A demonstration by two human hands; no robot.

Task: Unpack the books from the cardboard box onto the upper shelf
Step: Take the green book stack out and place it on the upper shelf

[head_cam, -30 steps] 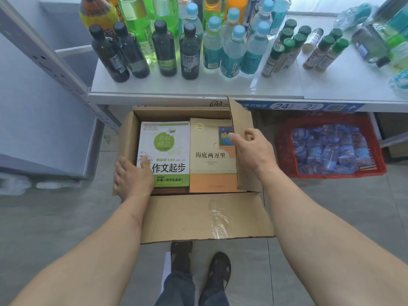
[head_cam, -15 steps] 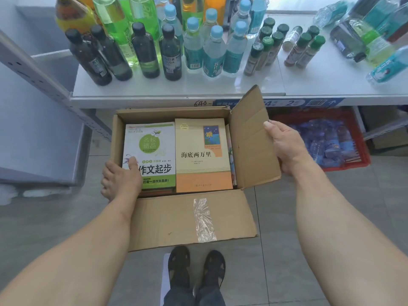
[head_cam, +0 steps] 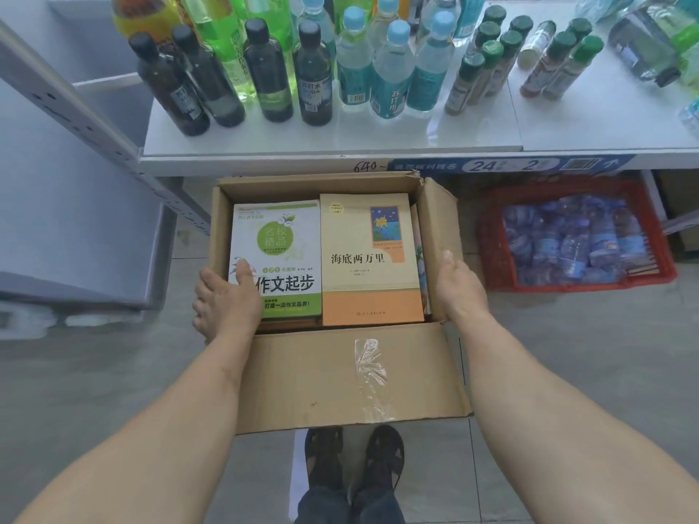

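Note:
An open cardboard box point(head_cam: 340, 380) stands on the floor below the white shelf point(head_cam: 476, 126). Two books lie face up on top of the stacks inside: a white and green one point(head_cam: 280, 236) on the left and a beige and orange one point(head_cam: 368, 266) on the right. More books show at the right edge beneath them. My left hand point(head_cam: 223, 304) grips the box's left wall, thumb resting on the white and green book. My right hand point(head_cam: 459, 289) holds the right flap, pressed down against the outside of the box.
Many drink bottles point(head_cam: 314, 70) crowd the back and middle of the white shelf. A red basket point(head_cam: 567, 285) of packed water bottles sits on the floor right of the box. A grey shelf upright point(head_cam: 75, 107) slants at left. My feet point(head_cam: 355, 459) stand behind the near flap.
My right hand swung the right flap from over the books outward and down against the box side. The left hand stayed on the left wall.

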